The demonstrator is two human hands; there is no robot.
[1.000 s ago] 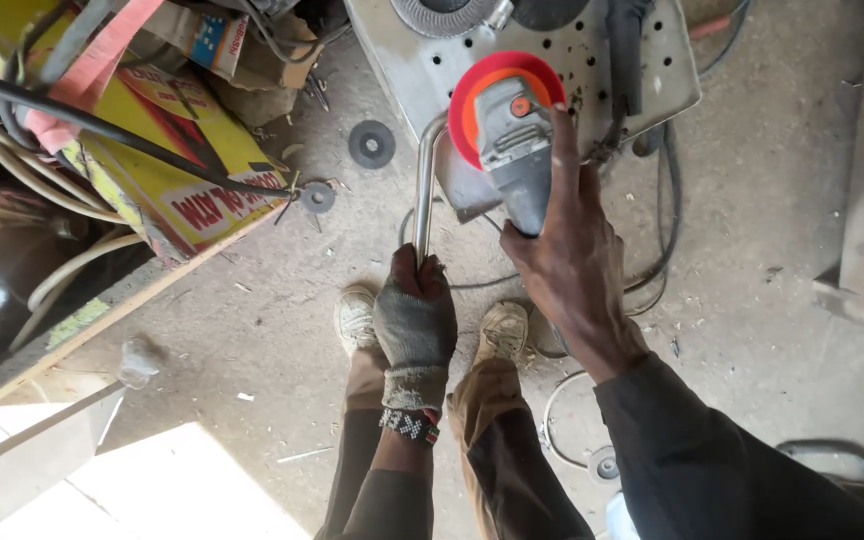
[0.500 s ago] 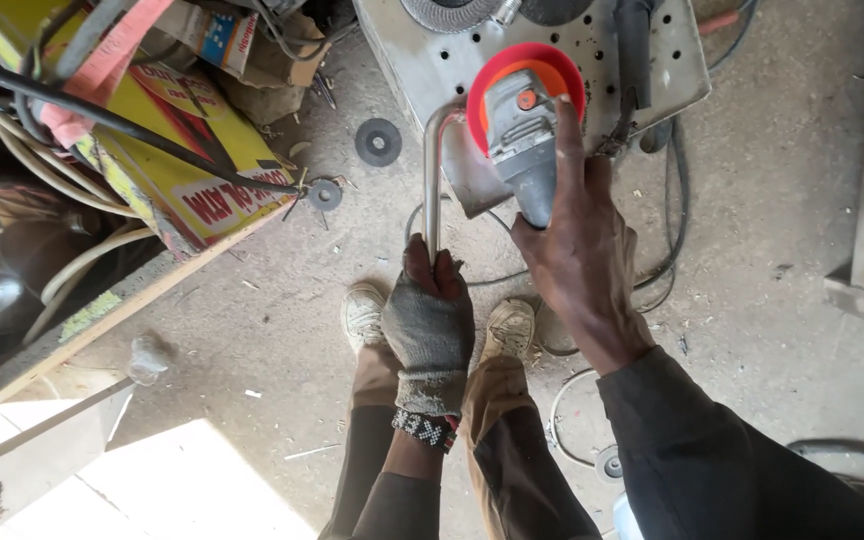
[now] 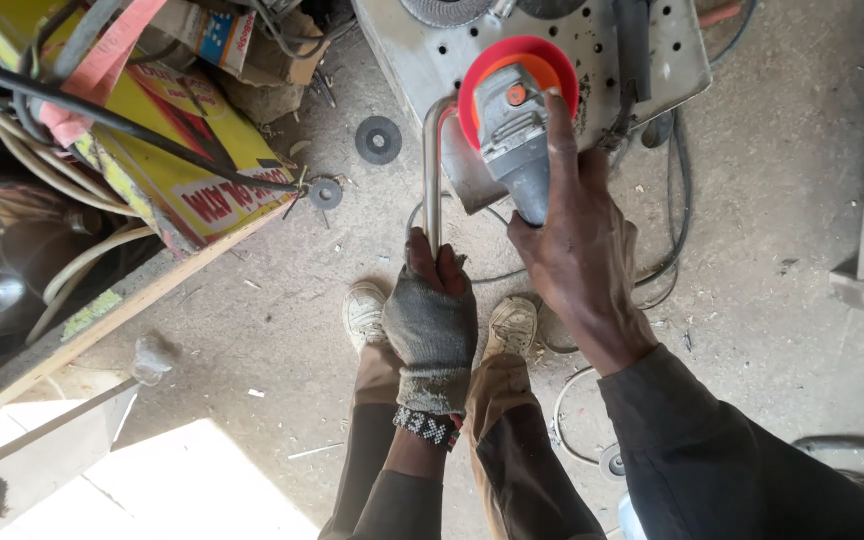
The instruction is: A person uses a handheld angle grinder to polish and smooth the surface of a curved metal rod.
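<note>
my gloved left hand point(image 3: 432, 310) has its fingers wrapped tight round a bent steel tube point(image 3: 431, 170), long axis pointing away from me; bare right hand point(image 3: 577, 250) grips the grey angle grinder point(image 3: 512, 140), red disc guard forward, over the perforated metal plate point(image 3: 592, 50) on the dusty floor.

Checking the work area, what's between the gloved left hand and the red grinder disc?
Head view: only the bent metal tube, running from the left hand up beside the red disc.

Left hand point(image 3: 432, 315): gloved, grips bent metal tube point(image 3: 431, 165).
Right hand point(image 3: 577, 250): bare, holds angle grinder point(image 3: 512, 130).
</note>
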